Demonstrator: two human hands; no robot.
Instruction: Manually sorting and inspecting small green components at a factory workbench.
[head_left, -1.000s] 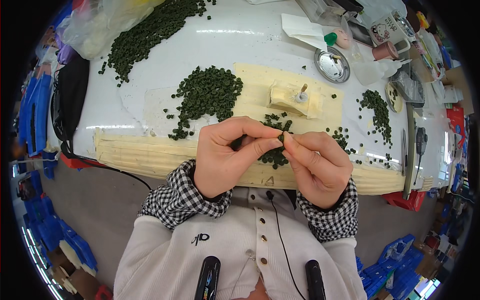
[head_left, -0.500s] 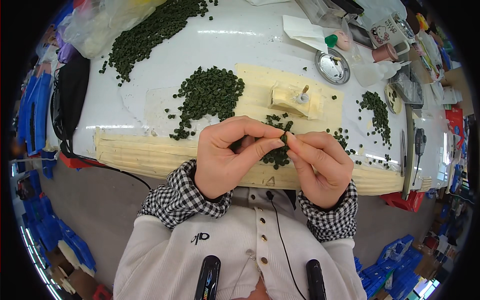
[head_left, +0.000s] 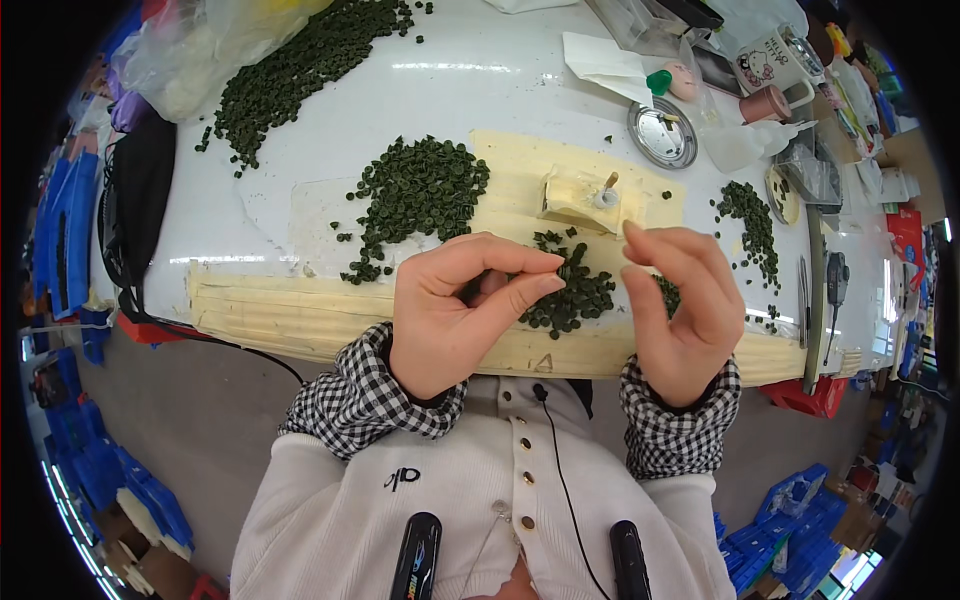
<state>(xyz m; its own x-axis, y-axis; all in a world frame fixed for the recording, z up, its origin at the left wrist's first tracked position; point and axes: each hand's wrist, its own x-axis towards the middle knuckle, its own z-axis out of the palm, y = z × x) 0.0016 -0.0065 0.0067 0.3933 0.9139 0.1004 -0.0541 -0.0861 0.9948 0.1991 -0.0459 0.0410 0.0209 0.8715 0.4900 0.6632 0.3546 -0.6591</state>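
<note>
A small dark green piece (head_left: 566,266) is pinched between thumb and forefinger of the left hand (head_left: 455,310), above the near heap of green pieces (head_left: 570,295) on the tabletop (head_left: 300,160). A sorting or fitting step is judged in hand; fine alignment seems needed next. The right hand (head_left: 680,300) is raised beside it, fingers loosely parted, apparently empty.

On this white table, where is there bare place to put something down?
Bare white strip between the long pile of green pieces and the middle pile, toward the white paper. Crowded: the right end around the metal dish and mugs.
</note>
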